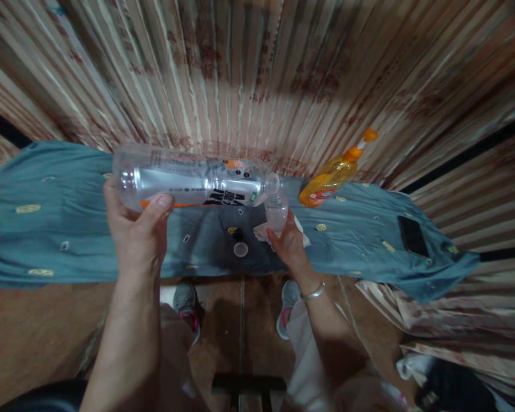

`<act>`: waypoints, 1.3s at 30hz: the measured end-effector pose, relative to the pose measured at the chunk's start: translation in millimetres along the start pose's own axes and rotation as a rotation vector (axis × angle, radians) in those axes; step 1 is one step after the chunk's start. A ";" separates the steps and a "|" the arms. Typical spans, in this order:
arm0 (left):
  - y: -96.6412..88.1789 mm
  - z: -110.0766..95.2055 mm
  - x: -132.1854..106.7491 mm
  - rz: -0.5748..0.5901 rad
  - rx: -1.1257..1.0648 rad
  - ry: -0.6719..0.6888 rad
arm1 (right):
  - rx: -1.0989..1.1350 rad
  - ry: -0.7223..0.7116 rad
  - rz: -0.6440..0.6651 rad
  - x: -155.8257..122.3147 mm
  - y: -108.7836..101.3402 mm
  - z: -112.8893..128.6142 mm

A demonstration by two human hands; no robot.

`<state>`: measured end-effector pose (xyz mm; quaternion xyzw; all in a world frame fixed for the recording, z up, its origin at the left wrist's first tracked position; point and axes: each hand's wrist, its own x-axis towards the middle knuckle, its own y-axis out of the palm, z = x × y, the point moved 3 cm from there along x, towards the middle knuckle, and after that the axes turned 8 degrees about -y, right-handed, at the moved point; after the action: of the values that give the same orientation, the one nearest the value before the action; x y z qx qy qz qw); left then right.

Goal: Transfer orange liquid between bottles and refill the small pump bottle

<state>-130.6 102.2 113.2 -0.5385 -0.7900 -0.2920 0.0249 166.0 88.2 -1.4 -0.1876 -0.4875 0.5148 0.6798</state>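
Observation:
My left hand grips the base end of a large clear plastic bottle with a silver, black and orange label. The bottle lies nearly level in the air, its uncapped mouth pointing right. Right at that mouth stands a small clear bottle, upright, its neck touching or just under the large one. Fingers of my right hand close around the small bottle's lower part. Beneath it is a white tissue. On the cloth between my hands lie a pale round cap and a small dark cap.
An orange dish soap bottle with a raised orange cap stands behind my right hand. Farther right a black phone lies on the teal patterned cloth covering the narrow table. Pleated curtains hang close behind. A dark stool or stand is below.

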 end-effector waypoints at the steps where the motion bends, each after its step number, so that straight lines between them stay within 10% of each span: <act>1: 0.0 0.0 -0.1 -0.001 0.007 -0.001 | 0.000 -0.003 -0.001 0.0 0.0 -0.1; 39: 0.0 0.3 -0.7 -0.005 -0.014 0.003 | 0.007 -0.002 0.024 0.9 -1.2 -0.9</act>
<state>-130.3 101.8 112.7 -0.5360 -0.7894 -0.2985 0.0215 167.4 88.8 -0.5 -0.1906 -0.4839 0.5248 0.6739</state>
